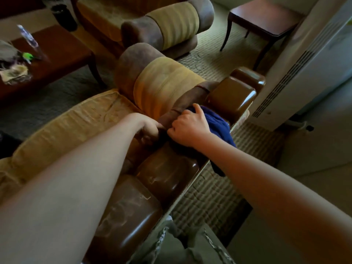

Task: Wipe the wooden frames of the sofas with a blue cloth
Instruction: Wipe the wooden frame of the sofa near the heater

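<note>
A glossy brown wooden frame (231,96) of rounded blocks runs along the back of the near sofa, from bottom centre to upper right. My right hand (187,128) grips a dark blue cloth (219,126) and holds it against the frame between two blocks; part of the cloth hangs over the back edge. My left hand (150,131) is curled round the edge of the brown cushion next to the frame, its fingers partly hidden. The sofa's yellow seat cushion (76,126) lies to the left.
A second sofa (152,23) stands further back. A dark coffee table (57,54) at the left holds a plastic bottle (30,40) and small items. A wooden side table (264,18) stands at the upper right, with a white appliance (304,63) beside it. Patterned carpet covers the floor.
</note>
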Motion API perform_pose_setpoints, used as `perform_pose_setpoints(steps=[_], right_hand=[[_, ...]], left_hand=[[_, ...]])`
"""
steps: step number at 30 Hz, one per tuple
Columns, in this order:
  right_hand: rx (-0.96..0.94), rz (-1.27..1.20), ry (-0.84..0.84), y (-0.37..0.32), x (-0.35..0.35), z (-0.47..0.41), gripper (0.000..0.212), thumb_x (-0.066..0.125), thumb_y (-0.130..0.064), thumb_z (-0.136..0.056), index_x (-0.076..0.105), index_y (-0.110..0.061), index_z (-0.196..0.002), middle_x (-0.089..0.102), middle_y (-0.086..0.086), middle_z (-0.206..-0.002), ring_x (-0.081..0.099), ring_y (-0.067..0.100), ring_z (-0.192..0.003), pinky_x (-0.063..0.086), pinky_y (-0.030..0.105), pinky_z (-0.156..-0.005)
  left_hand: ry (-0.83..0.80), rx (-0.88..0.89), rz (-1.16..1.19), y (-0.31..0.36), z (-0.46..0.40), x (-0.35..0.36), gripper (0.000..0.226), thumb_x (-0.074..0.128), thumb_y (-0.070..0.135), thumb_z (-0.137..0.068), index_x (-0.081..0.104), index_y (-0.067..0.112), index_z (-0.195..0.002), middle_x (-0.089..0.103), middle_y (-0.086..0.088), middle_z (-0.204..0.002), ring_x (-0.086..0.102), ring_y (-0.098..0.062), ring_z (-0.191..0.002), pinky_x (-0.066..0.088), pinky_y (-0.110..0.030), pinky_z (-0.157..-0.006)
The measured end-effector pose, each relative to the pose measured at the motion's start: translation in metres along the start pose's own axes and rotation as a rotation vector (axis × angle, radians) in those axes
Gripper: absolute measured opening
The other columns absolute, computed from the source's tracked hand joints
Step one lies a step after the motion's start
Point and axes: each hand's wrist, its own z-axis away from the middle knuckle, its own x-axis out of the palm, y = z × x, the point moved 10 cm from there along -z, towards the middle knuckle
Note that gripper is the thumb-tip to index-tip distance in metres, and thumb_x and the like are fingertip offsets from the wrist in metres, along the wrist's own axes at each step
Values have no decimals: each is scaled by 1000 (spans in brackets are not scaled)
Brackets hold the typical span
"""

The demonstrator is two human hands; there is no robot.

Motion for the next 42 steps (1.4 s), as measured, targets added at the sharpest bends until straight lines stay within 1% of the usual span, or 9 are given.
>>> perform_pose_setpoints(steps=[9, 12, 15, 21, 27, 31, 36, 39, 42], right_hand=[[135, 108, -36, 35, -7, -28, 47, 31, -43, -91, 71, -18, -97, 69, 4, -107, 57, 21, -107, 21, 40, -106], [-77, 82, 20, -30, 1, -3, 46, 30, -38, -94, 72, -21, -89, 71, -2, -95, 59, 19, -99, 20, 40, -107], [-128, 5, -25, -38, 1, 1, 48, 27, -39, -97, 71, -23, -87, 71, -5, -95, 58, 16, -103, 14, 43, -111], [193, 74, -178, 52, 4, -41, 47, 26, -43, -94, 67, -21, -93, 67, 2, -111, 53, 21, -115, 13, 46, -110], [-79, 43, 153, -22, -4, 3, 52, 28, -40, -85, 72, -19, -70, 69, -2, -71, 61, 21, -80, 31, 44, -104], [-224, 50, 101, -21, -4, 3, 53, 20, -42, -86, 68, -25, -71, 67, -7, -72, 60, 15, -83, 23, 45, -108], [4, 85, -58, 45, -10, -32, 48, 27, -39, -97, 71, -25, -87, 70, -5, -96, 58, 15, -102, 22, 43, -108], [66, 29, 59, 33, -10, -23, 50, 28, -41, -92, 72, -23, -79, 71, -3, -87, 58, 17, -95, 25, 39, -104], [-13, -114, 270, -5, -16, 12, 52, 21, -39, -85, 66, -22, -66, 68, -3, -75, 59, 19, -88, 24, 40, -101]], left_hand=[[10, 47, -78, -6, -5, -11, 66, 41, -4, -93, 29, 31, -147, 46, -13, -134, 63, -25, -92, 54, -37, -81], [-10, 63, -107, -2, -11, -14, 60, 40, -2, -95, 32, 29, -145, 51, -12, -112, 58, -19, -69, 50, -33, -66], [-14, 46, -115, -2, -16, -13, 57, 42, 1, -96, 32, 29, -144, 49, -16, -117, 57, -28, -78, 52, -41, -76], [73, 51, -48, -5, -8, -13, 66, 41, -1, -96, 20, 32, -149, 40, -19, -137, 56, -20, -67, 53, -34, -63], [35, 29, -167, -2, -24, -9, 61, 38, -2, -94, 20, 25, -146, 44, -16, -99, 55, -23, -66, 51, -48, -78], [51, 20, -180, -4, -25, -10, 65, 38, 0, -95, 14, 26, -148, 40, -17, -110, 55, -23, -69, 52, -44, -75], [64, 3, -124, -9, -26, -8, 76, 41, 4, -95, -1, 35, -151, 44, -14, -109, 54, -21, -69, 52, -40, -75], [69, -3, -155, -6, -26, -10, 77, 39, 4, -96, -8, 33, -151, 35, -23, -138, 53, -22, -70, 51, -41, -78], [59, -8, -189, -3, -29, -9, 77, 39, 6, -97, -11, 30, -150, 40, -23, -128, 54, -24, -70, 52, -43, -76]])
